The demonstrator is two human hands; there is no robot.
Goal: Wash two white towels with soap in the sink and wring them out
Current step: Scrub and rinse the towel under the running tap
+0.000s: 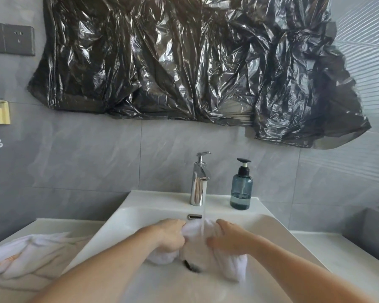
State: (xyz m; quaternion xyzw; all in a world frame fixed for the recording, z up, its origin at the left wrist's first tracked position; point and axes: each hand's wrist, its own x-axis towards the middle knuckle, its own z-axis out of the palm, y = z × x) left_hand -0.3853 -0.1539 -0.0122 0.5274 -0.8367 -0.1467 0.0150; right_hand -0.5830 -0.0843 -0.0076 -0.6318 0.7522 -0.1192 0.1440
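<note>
White towel [195,248] getting soaked under running faucet [199,180] | left hand [171,235] gripping its 9 o'clock end | right hand [230,239] clutching the 3 o'clock end | second towel [24,259] lying at 9 o'clock beside sink [158,213]

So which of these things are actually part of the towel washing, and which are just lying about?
Part of the job:
- white towel, gripped by left hand and right hand
- running tap
- sink
- soap bottle
- second towel, left of the sink

Just there:
- black plastic sheet
- wall socket
- yellow holder
</note>
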